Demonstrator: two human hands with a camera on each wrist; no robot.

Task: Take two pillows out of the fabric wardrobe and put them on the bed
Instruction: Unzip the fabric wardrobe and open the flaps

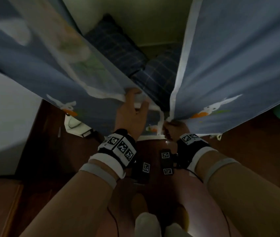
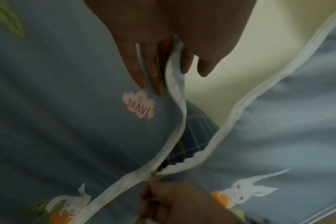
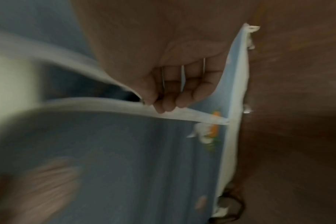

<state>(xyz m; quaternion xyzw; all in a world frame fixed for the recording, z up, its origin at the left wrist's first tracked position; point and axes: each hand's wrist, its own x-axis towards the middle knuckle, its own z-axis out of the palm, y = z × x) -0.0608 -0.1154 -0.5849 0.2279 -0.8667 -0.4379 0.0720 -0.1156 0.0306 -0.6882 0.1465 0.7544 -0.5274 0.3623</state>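
A: Biggest thing first?

B: The fabric wardrobe [image 1: 238,53]. Blue cloth front, white rabbits with orange carrots printed low on both flaps, white zipper tape down the middle. It's unzipped most of the way, flaps parted in a V.

A: Pillows?

B: Both still inside. One dark navy plaid pillow [image 1: 117,47] lies further back, a second plaid pillow [image 1: 159,74] sits nearer the opening, touching the first. From my left wrist the plaid shows in the gap between the two zipper edges [image 2: 194,136].

A: Floor?

B: Dark wood floor [image 1: 246,151] under me. Something pale and blurred at far left, can't tell what.

A: Hands?

B: My left hand [image 1: 132,115] is on the left flap's [image 1: 38,69] white edge; the wrist view shows the fingers [image 2: 142,68] fairly straight, the edge tape running between them and the thumb. Grasping the flap edge. My right hand [image 1: 175,129] is lower, at the base of the V, fingers [image 3: 175,94] curled tight, pinching at the zipper [image 3: 144,103] where the two tapes meet. The pull itself is too small and blurred to make out.

A: Any writing?

B: A pink cloud print [image 2: 138,104] on the left flap has letters, reads roughly "BRAVE", blurry, not certain. Black-and-white square marker tags on both wrist bands [image 1: 118,146].
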